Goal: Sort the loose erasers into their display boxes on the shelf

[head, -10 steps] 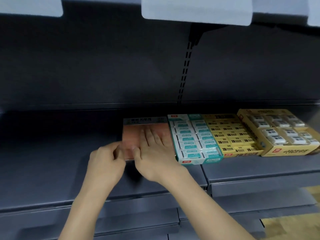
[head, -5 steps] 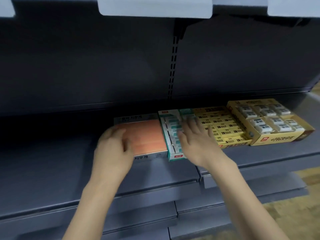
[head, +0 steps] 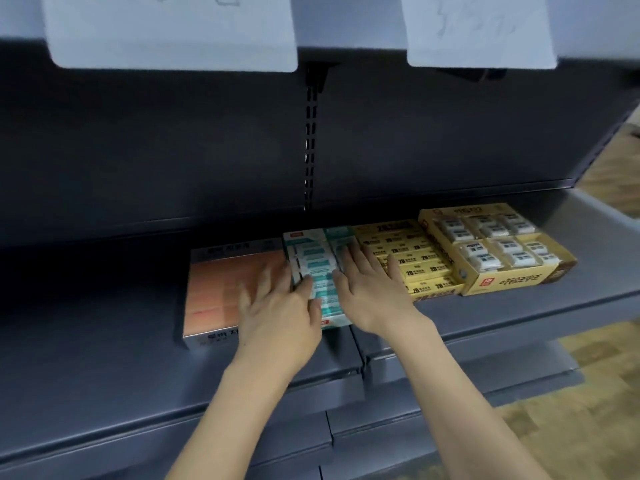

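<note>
Four eraser display boxes stand side by side on the dark shelf (head: 519, 317). From left: an orange box (head: 221, 289), a teal-and-white box (head: 311, 258), a yellow box of flat erasers (head: 419, 261) and a yellow box of wrapped white erasers (head: 495, 251). My left hand (head: 277, 317) lies flat with straight fingers over the seam between the orange and teal boxes. My right hand (head: 367, 292) rests flat on the teal box's right side, fingers reaching onto the yellow box's edge. Neither hand holds anything. Part of the teal box is hidden under my hands.
The shelf's left part (head: 90, 334) is bare and dark. Two pale price-tag holders (head: 173, 32) (head: 481, 32) hang from the shelf above. A slotted upright (head: 311, 140) runs down the back panel. Lower shelves and wooden floor (head: 588, 420) lie below right.
My left hand moved right from the orange box's left side to the seam by the teal box. My right hand shifted slightly left on the teal box. The camera view moved closer.
</note>
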The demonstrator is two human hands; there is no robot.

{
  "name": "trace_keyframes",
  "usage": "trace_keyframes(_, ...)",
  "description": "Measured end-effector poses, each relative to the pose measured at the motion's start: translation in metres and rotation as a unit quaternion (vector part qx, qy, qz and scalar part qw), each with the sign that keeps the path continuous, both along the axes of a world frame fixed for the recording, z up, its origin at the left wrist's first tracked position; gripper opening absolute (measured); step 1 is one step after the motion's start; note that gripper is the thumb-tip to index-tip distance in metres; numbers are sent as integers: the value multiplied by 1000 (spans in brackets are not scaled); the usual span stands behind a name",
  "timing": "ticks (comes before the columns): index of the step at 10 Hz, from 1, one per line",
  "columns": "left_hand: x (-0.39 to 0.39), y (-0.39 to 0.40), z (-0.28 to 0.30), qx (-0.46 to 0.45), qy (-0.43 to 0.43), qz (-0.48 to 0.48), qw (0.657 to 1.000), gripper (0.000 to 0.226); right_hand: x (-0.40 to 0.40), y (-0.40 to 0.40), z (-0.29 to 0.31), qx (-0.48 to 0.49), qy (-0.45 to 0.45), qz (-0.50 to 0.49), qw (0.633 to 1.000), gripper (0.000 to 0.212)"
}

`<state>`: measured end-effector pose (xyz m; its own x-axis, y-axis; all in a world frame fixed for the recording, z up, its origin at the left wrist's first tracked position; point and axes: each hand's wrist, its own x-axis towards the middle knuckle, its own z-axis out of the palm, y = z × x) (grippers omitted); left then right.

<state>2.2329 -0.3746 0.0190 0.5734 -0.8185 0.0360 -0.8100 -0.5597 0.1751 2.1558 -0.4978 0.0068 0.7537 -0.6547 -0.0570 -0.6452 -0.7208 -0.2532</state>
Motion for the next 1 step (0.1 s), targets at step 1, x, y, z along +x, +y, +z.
trace_keyframes(1, -2, -2, 4, -2, -14, 19, 1000, 50, 4, -2, 0, 3, -11, 21, 1000, 54)
